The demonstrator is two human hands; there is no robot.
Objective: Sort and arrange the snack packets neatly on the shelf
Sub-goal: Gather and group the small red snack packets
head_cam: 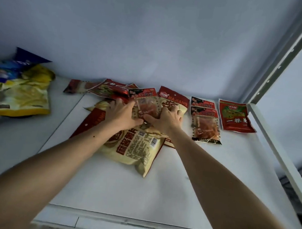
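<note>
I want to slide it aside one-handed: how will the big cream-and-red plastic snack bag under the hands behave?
The big cream-and-red plastic snack bag looks puffy and crinkled, so probably light and floppy. Its glossy film may slip on the white shelf.

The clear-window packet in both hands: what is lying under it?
Under the packet lie two big beige bags: one reaching toward the camera, one behind, to the right. Both hands, left and right, cover where they overlap.

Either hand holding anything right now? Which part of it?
Both. The left hand and right hand grip one small clear-window snack packet by its lower left and lower right edges, above the big cream bags.
</note>
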